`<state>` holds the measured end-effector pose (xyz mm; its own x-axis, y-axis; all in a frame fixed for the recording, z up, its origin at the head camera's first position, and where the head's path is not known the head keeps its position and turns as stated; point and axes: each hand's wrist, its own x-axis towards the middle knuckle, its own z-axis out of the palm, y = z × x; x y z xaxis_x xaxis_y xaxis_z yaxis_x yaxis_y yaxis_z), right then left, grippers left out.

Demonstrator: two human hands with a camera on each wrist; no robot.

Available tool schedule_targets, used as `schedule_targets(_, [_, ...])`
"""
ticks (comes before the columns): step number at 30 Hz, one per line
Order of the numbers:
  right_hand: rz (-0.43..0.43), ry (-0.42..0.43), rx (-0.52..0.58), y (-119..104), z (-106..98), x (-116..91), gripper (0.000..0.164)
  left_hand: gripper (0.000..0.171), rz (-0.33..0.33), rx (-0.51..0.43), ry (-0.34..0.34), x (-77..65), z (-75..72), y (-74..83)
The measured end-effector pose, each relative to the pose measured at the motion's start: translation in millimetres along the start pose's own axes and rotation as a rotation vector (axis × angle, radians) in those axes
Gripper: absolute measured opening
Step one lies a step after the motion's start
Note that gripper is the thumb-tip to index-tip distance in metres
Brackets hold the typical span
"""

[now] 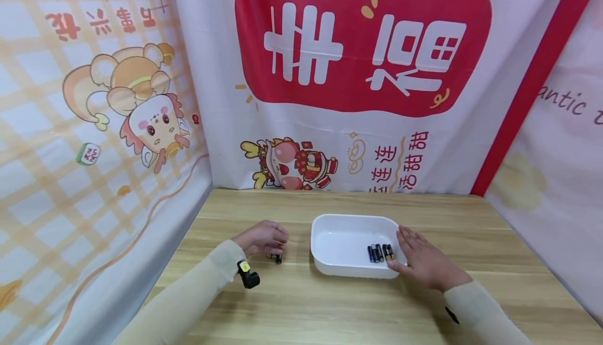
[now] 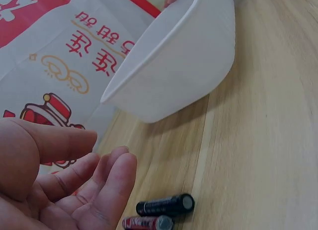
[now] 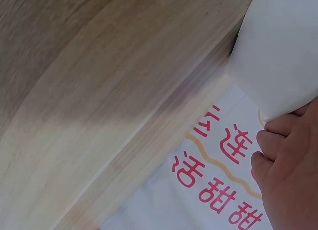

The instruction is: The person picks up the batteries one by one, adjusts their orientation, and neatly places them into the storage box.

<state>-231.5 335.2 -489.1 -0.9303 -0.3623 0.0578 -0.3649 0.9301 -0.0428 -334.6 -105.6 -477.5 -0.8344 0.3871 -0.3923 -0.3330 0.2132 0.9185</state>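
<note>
Two small cylindrical batteries [image 2: 166, 206], one black and one red and dark, lie side by side on the wooden table. My left hand [image 1: 264, 237] hovers right beside them, its thumb and fingers apart and nothing between them in the left wrist view. To the right stands a white plastic basin [image 1: 336, 269] with rounded corners. Several batteries [image 1: 375, 253] lie in a row on its floor at the right side. My right hand [image 1: 426, 258] holds the basin's right wall, thumb over the rim at the near corner and fingers along the outside.
The wood-grain table [image 1: 301, 313] runs back to a printed cloth [image 1: 207, 99] hanging behind it. More cloth hangs on the left and right sides. A black wrist camera [image 1: 248, 277] is strapped to the left wrist.
</note>
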Motion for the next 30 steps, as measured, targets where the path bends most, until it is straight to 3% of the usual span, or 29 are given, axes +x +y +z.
schedule_targets(18, [0.019, -0.012, 0.009, 2, 0, -1, 0.097, 0.024, -0.026, 0.035, 0.082, 2.7, -34.4, -21.4])
schedule_targets(30, [0.028, -0.009, 0.018, 0, 0, 1, 0.097, 0.025, -0.084, 0.072, 0.174, 8.4, -41.6, -23.0])
